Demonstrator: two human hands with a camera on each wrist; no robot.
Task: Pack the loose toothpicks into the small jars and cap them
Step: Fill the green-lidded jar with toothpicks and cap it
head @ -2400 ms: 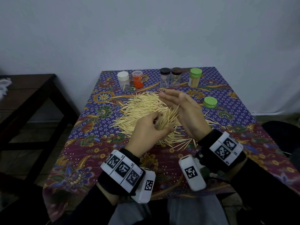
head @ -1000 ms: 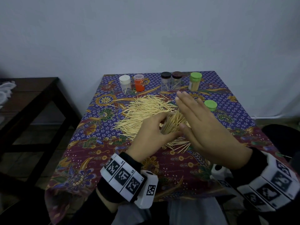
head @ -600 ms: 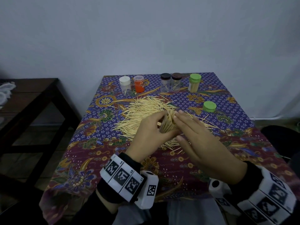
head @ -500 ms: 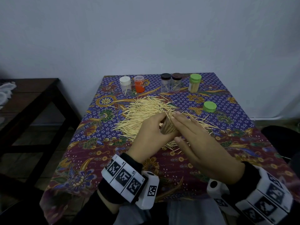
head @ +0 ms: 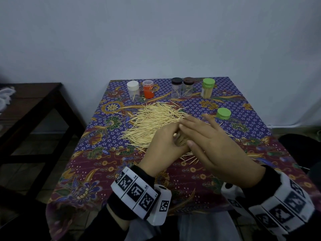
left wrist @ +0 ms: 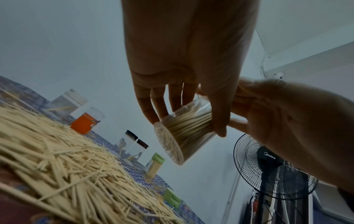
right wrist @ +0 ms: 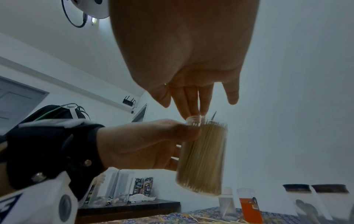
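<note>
While the row of capped jars waits along the far edge of the table (head: 107, 171), the work happens at the near middle. Going from the left: a white-capped jar (head: 133, 90) and an orange one (head: 148, 89) stand at the far left of the row, then two dark-capped jars (head: 182, 87), then a green-capped jar (head: 207, 88) that looks already full. They seem set back there to keep them clear of the heap of loose toothpicks (head: 152, 122) spread across the middle of the cloth.

Just right of the heap, the left hand (head: 163, 145) curls its fingers and thumb round a clear jar (right wrist: 203, 156) packed with toothpicks, held off the table and roughly upright, mouth up, probably so nothing spills. Right of it, the right hand (head: 213, 145) lies over the jar's mouth with straight fingers (right wrist: 191, 104) resting on the tips, likely tamping them level; one or two toothpicks stand proud. It grips nothing.

Farther right, a loose green cap (head: 223, 113) lies on the cloth within the right hand's reach, presumably meant for this jar.
</note>
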